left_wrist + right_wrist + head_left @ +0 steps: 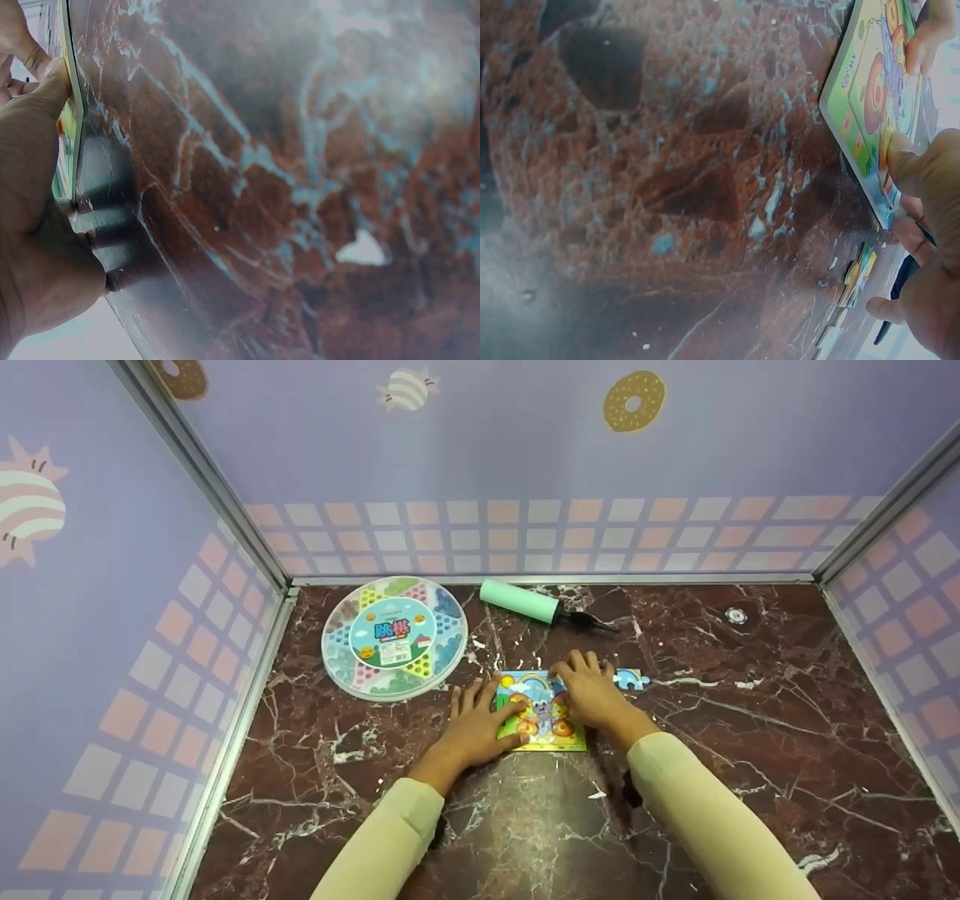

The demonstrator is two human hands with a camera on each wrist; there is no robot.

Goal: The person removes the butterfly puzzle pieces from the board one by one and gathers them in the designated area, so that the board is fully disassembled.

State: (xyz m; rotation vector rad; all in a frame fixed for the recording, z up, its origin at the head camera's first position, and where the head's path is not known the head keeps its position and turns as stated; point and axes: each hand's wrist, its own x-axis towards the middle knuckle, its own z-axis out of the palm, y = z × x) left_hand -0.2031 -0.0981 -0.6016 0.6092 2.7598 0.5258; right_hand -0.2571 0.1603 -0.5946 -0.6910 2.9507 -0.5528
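One spread-fingered left hand is steadying our puzzle, in from the tabletop's back edge, while our right hand (pinching? we can't tell) should be pressing gently.

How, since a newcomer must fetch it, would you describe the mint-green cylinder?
Look across the marbled tabletop to its far edge, below the patterned back wall. Just right of the round game board and beyond the puzzle, the mint-green cylinder lies on its side. Unlike those flat, colourfully printed neighbours, it is a plain tube with a narrow black end.
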